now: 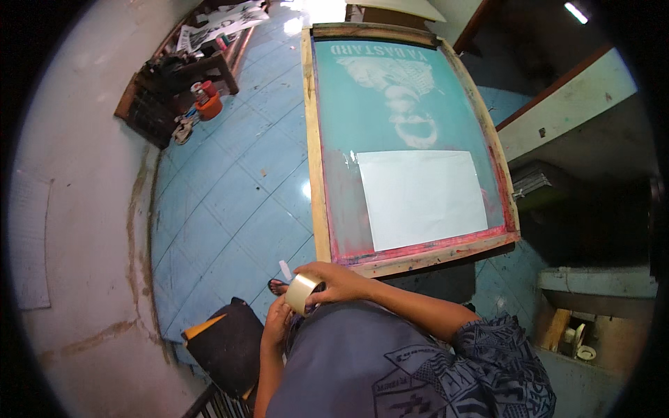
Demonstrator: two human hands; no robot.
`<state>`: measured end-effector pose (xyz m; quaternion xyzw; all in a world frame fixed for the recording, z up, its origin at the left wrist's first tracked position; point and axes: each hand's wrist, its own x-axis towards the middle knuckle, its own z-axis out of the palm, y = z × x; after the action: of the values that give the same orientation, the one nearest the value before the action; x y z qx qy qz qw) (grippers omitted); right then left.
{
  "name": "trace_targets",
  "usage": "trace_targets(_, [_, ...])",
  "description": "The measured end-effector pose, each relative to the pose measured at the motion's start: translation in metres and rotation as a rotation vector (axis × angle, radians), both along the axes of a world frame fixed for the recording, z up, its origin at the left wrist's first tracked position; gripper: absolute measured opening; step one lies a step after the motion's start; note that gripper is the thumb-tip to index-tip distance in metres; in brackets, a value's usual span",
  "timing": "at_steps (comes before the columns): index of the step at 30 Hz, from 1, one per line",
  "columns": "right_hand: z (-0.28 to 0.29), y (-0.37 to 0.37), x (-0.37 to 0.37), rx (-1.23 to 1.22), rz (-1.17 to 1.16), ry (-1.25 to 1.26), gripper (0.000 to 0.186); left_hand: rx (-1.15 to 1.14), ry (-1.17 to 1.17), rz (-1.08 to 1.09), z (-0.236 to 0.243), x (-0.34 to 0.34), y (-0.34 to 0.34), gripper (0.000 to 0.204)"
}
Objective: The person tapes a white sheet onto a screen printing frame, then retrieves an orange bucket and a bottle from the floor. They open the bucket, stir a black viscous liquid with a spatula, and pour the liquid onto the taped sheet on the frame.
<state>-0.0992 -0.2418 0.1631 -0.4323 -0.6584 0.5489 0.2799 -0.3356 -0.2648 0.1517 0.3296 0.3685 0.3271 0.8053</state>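
Observation:
In front of my body I hold a wide roll of clear-tan packing tape [301,291]. My right hand [338,282] is wrapped round its right side, with fingers over the top and into the core. My left hand [277,319] is closed at the roll's lower left edge; its fingertips are partly hidden. A small pale strip [284,269] shows just above the roll; I cannot tell whether it is joined to it. Beyond my hands lies a wood-framed printing screen [320,174] with teal mesh and a pale design. A blank white sheet [423,200] lies on its near part.
A dark stool or seat [226,348] stands at lower left. Far left, a low wooden bench [216,66] holds papers, with an orange container [209,108] beside it on the blue tiled floor [237,188]. Right are a dark shelf [585,177] and a niche with tape rolls [585,352].

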Motion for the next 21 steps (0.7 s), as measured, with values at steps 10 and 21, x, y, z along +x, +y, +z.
trace_targets(10, [0.021, 0.07, -0.145, 0.014, -0.022, -0.184, 0.078, 0.075, 0.234, -0.319, -0.016, -0.149, 0.114, 0.028])
trace_targets(21, [0.01, 0.131, -0.219, 0.001, -0.097, -0.116, 0.072, 0.373, 0.675, -0.267, 0.015, -0.208, 0.18, 0.034])
